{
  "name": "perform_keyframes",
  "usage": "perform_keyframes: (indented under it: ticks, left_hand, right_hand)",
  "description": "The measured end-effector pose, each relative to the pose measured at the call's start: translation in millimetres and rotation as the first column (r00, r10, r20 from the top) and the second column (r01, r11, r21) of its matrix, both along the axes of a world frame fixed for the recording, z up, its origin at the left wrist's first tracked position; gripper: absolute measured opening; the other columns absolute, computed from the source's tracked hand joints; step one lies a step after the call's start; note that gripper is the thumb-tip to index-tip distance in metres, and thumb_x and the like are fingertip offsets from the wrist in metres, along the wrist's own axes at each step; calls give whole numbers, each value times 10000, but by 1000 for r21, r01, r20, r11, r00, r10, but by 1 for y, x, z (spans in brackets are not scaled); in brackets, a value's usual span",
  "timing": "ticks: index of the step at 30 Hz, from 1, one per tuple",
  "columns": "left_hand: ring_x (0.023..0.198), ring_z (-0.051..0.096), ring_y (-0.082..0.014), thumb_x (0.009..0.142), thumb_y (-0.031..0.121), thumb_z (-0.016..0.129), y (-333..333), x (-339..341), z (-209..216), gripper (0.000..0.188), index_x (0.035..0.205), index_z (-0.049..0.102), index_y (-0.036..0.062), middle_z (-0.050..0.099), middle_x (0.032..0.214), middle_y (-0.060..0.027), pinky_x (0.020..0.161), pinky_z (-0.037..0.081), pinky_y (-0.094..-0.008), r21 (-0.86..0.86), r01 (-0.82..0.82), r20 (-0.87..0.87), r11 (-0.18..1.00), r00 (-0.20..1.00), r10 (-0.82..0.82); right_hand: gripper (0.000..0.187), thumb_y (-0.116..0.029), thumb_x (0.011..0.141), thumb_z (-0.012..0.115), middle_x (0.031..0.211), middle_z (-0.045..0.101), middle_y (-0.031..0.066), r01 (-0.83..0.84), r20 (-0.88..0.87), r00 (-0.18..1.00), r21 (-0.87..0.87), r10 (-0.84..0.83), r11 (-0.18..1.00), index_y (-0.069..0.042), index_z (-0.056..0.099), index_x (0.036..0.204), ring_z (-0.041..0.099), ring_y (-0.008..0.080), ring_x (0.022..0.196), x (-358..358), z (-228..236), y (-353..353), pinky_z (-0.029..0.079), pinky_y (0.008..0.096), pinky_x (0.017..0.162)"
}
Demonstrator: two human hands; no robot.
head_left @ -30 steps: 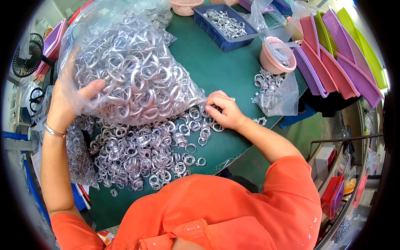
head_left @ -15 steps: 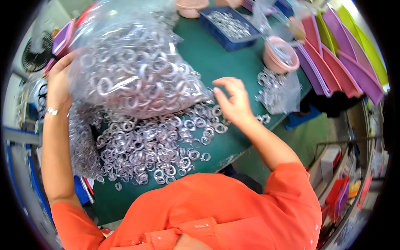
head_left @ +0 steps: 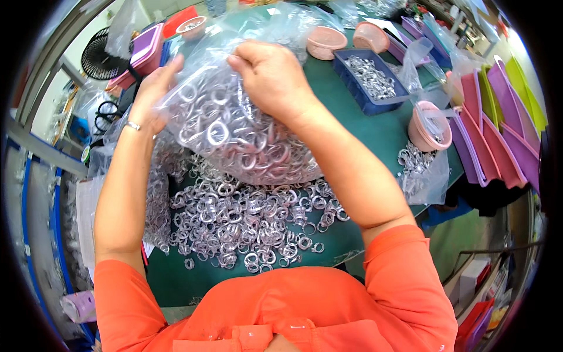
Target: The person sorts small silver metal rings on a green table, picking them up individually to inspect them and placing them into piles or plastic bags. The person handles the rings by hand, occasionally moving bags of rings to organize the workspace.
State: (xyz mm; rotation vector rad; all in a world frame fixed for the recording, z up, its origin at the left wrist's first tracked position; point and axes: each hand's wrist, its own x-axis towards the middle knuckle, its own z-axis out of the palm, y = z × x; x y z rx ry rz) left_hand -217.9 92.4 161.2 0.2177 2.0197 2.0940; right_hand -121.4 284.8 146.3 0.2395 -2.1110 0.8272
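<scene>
A large clear plastic bag point(head_left: 258, 144) full of silver-grey rings sits on the table in front of me. My right hand point(head_left: 272, 79) is closed on the bag's gathered upper film, thumb and fingers pinched together. My left hand point(head_left: 155, 91), with a metal bracelet at the wrist, is at the bag's left edge. Its fingers point up along the film and are smeared by motion, so its grip cannot be made out. Loose rings point(head_left: 234, 220) lie in a wide heap below the bag. Another bag of rings point(head_left: 157, 205) stands left of the heap.
A blue bin point(head_left: 372, 108) of small metal parts stands at the back right. Pink bowls point(head_left: 326, 44) sit behind it. A pink tub point(head_left: 417, 144) stands near the right edge beside stacked coloured trays point(head_left: 478, 146). At the far left is a black fan point(head_left: 102, 56).
My right hand has moved from the open space right of the bag onto its upper film. The left hand has shifted up along the bag's edge. The view has swung, moving the scene right and down.
</scene>
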Motion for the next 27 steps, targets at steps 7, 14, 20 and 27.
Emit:
perform_keyframes:
  ticks: [7,14,20,27]
  left_hand:
    - [573,325,-21,905,251,668,-14,-10,-14,343,656,458,142,397,630,99,502,269,-225,-305,-123,-505,944,861,-51]
    - [414,320,-31,909,89,605,-23,52,18,303,707,401,186,395,591,78,365,231,-205,160,90,-229,983,972,-51]
    - [470,414,-72,836,30,575,26,37,73,126,807,499,126,482,667,41,375,323,-222,-38,-29,-49,999,998,27]
    - [544,517,-133,784,-29,543,118,15,129,145,844,484,88,486,711,-4,482,476,-261,-287,-8,-389,958,915,-109]
  right_hand:
    - [104,-92,938,546,701,550,136,-222,-297,950,-433,95,873,-26,535,858,580,256,631,48,-12,-32,460,339,595]
    - [185,-116,822,660,669,521,113,-388,-371,877,-171,306,906,-49,502,754,563,323,612,82,-8,-20,452,405,559]
    - [294,-45,747,698,562,419,106,-286,-439,879,-172,186,943,-41,425,637,456,243,477,52,18,32,380,372,462]
    - [357,23,782,686,573,394,-61,-293,-509,859,-391,61,873,-63,395,594,327,24,540,73,49,88,266,237,462]
